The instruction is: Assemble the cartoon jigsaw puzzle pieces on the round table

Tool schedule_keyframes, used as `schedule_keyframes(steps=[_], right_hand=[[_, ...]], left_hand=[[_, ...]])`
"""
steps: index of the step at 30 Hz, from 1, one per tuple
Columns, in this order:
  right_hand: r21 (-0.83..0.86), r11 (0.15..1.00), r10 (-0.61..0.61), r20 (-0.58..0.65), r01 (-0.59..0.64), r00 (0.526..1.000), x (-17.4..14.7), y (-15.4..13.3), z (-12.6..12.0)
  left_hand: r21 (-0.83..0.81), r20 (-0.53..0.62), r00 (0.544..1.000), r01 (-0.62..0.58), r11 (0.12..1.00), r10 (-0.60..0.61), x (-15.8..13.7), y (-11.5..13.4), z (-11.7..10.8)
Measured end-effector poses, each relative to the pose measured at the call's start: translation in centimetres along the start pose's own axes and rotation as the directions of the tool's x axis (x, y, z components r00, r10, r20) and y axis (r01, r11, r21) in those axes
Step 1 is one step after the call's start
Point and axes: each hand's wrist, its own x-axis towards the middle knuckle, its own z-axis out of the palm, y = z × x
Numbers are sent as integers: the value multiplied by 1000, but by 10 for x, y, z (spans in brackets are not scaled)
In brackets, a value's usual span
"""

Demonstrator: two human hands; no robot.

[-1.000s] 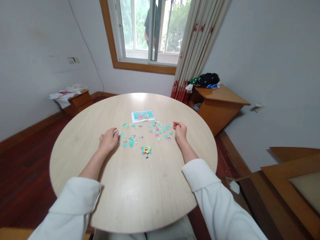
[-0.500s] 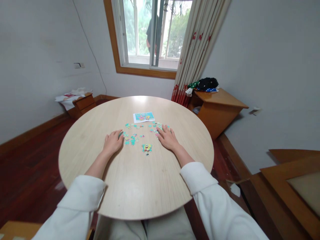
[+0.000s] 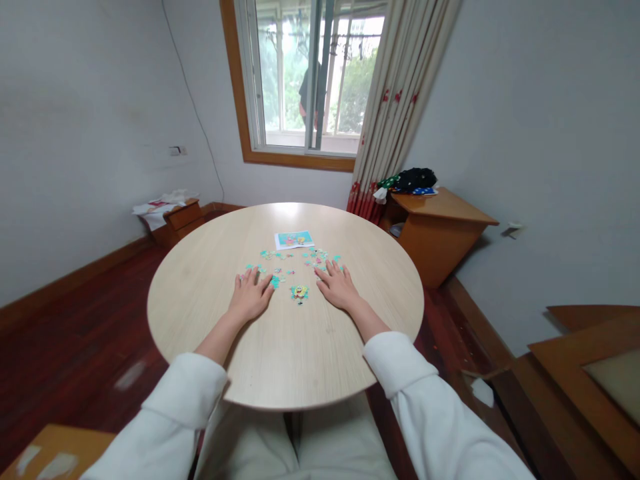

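Observation:
My left hand rests with fingers spread over the left group of loose jigsaw pieces, hiding some of them. On the other side, my right hand lies open, its fingertips at the near edge of the right group of jigsaw pieces. Between the hands sits a small joined section of puzzle with a yellow cartoon face and turquoise edges. Beyond the pieces lies a picture sheet with pink and yellow cartoon figures on turquoise. Whether any piece sits under the fingers cannot be seen.
The round pale wooden table stands before my lap. A wooden cabinet with dark cloth on top is at the right, beside a curtain. Behind the window a person is partly visible. A small drawer unit stands at the left.
My left hand has moved right and its fingers have spread over the left pieces. My right hand stays near the right group, drawn slightly back. The view has tilted up a little.

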Motion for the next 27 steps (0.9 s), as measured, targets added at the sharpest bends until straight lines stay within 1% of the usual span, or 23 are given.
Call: schedule_keyframes(steps=[5, 11, 17, 22, 27], right_hand=[[-7, 1000, -12, -1, 12, 1000, -12, -4, 1], [14, 1000, 21, -17, -21, 1000, -22, -7, 2], [26, 999, 45, -45, -44, 998, -28, -9, 2], [30, 998, 55, -75, -53, 996, -27, -8, 5], [49, 997, 58, -116, -53, 992, -28, -6, 6]], left_hand=[[3, -27, 998, 50, 999, -50, -11, 1, 2], [-21, -59, 995, 81, 997, -82, -18, 1, 2], [-50, -80, 994, 76, 996, -80, -17, 0, 3], [-141, -132, 982, 113, 984, -132, -16, -4, 7], [-185, -159, 971, 147, 972, -177, -11, -15, 7]])
